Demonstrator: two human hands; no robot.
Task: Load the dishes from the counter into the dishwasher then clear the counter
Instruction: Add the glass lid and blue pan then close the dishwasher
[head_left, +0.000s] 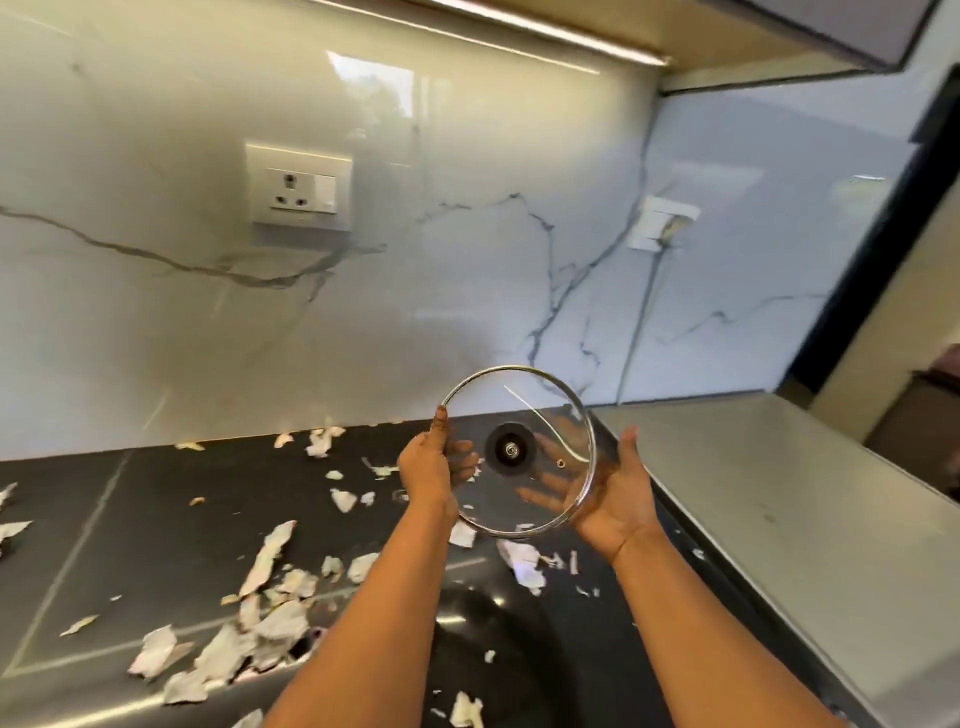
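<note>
A round glass lid (524, 410) with a steel rim and a black centre knob is held up above the dark counter (104, 519), tilted towards me. My left hand (428, 467) grips its left rim, thumb on the front. My right hand (618, 493) cups the right rim, with its fingers spread behind the glass. Both forearms reach up from the bottom of the view. A black pan (493, 649) lies on the counter below my arms, partly hidden by them.
Several torn paper scraps (270, 629) litter the dark counter. A grey steel surface (779, 493) adjoins it on the right. The marble backsplash carries a wall socket (298, 189). A cabinet underside with a light strip hangs overhead.
</note>
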